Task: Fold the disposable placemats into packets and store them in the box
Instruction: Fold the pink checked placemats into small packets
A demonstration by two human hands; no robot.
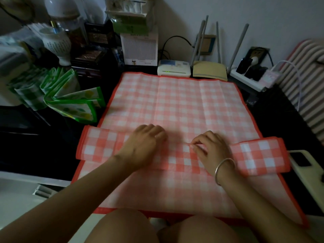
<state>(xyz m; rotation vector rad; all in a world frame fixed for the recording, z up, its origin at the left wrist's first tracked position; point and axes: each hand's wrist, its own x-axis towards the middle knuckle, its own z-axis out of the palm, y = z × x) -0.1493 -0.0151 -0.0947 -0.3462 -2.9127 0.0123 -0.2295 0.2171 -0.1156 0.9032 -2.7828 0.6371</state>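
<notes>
Head view: left hand [145,142] and right hand [210,149] pinch the pink placemat [184,102] at its fold; uneven pulling could skew the crease.

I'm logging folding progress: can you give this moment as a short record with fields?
mat: pink mat spread on a dark table
fold: near part folded into a band lying across the mat
left hand: left hand on the band, fingers curled, grip unclear
right hand: right hand pinches the band's far edge
other mats: green mats, folded, left of the pink mat
</notes>
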